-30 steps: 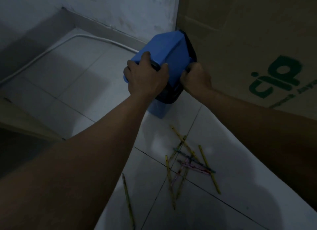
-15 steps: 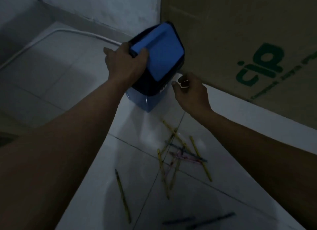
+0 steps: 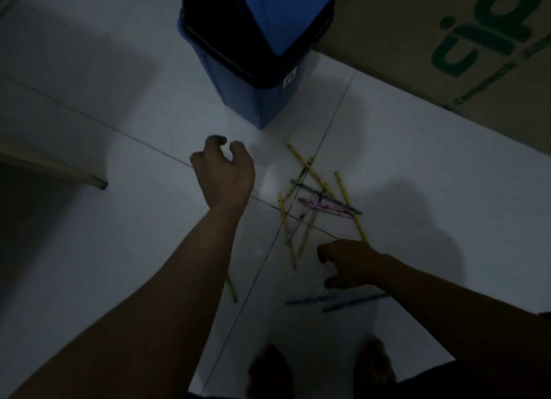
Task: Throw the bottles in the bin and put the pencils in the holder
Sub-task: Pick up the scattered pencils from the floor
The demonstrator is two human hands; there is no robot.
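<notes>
Here, a person's left hand (image 3: 224, 176) hovers with fingers loosely curled and empty, just short of the blue bin (image 3: 256, 50) beyond its fingertips. The right hand (image 3: 347, 263), fingers spread and holding nothing, reaches low beside the scattered pencils (image 3: 316, 203) lying just past its fingertips on the tiled floor (image 3: 119, 219).

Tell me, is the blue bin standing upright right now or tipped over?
Upright. The blue bin rests on its base on the tiled floor, its swing lid on top, and neither hand touches it.
</notes>
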